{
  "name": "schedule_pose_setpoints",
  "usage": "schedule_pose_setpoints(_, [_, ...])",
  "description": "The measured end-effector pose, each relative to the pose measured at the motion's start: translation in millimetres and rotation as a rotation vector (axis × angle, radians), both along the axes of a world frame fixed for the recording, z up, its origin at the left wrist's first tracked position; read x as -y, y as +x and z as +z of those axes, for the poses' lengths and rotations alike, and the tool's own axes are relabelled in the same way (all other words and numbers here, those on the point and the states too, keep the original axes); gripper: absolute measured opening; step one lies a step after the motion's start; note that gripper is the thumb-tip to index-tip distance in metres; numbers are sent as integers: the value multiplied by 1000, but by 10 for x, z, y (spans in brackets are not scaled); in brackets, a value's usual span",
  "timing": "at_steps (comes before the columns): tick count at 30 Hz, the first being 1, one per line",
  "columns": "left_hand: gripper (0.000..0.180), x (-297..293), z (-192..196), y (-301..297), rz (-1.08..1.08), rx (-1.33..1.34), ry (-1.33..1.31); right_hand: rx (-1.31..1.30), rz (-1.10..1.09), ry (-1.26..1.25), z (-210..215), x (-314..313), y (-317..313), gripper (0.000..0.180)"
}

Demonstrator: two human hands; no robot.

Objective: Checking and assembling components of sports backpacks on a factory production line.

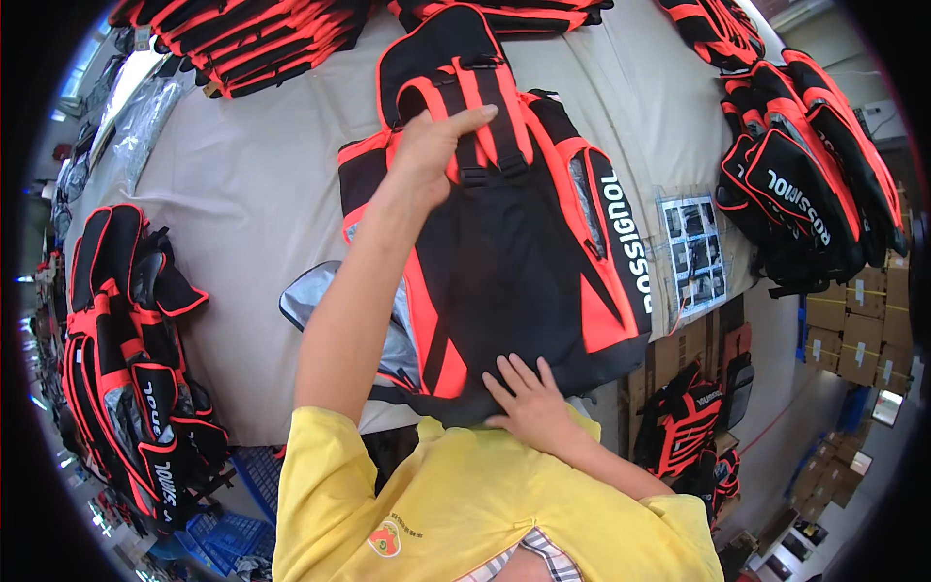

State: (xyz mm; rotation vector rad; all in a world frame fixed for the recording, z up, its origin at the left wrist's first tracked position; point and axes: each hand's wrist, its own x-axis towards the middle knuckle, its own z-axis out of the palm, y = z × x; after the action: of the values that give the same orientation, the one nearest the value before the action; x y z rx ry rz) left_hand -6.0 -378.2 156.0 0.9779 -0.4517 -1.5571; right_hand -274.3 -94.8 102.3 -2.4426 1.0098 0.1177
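The black backpack (490, 262) with neon-red trim lies back panel up at the centre of the frame, its top toward the upper edge, on a bench (262, 165) spread with pale cloth. Similar bags (126, 388) stand at the left of the frame, more bags (790, 165) at the upper right, and a sheet of photos (693, 254) lies just beside the backpack's right side. It looks light for its bulk, soft and floppy, hardly fragile, perhaps a little slick; the shoulder straps (519, 131) seem the surest hold, with a flat palm steadying the lower panel. The left hand (436, 150) is curled at those straps, thumb across them, its fingertips hidden, so I cannot tell whether it is clamped. The right hand (529, 403) rests with fingers apart on the bottom end. Small buckles (474, 177) sit below the straps.
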Motion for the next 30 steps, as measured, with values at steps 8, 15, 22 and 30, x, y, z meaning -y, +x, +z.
schedule_pose_setpoints(8, [36,348,-608,154,-30,345,137,-3,-36,125,-134,-74,-67,73])
schedule_pose_setpoints(15, [27,388,-663,60,-45,370,97,21,-52,115,-94,-27,-126,66])
schedule_pose_setpoints(22, [40,255,-1389,166,-26,667,106,89,-43,95,32,-145,-258,51])
schedule_pose_setpoints(30, [48,-653,-1348,-11,-4,835,37,129,-594,335,347,-309,-1000,32])
